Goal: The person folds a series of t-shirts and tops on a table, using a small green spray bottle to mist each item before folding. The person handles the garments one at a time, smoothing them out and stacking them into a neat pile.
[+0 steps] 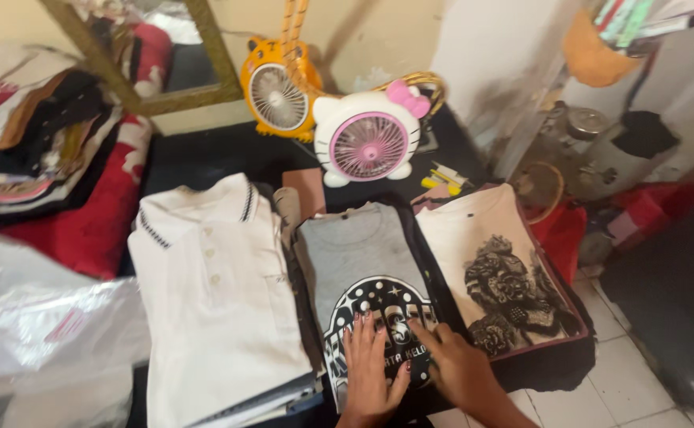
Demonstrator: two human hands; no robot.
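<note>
On a dark surface beside a tiled floor, a person's left hand (371, 366) and right hand (456, 363) lie flat, fingers spread, side by side on the printed round emblem of a folded grey T-shirt (359, 254), pinching nothing. The shirt tops the middle of three stacks, between a folded white polo shirt (216, 301) and a cream T-shirt with a dark graphic (490, 261). Clear plastic bags (46, 333), apparently empty, lie at left. Behind stand a white-and-pink cat-shaped fan (369, 139) and an orange tiger-shaped fan (277, 87).
</note>
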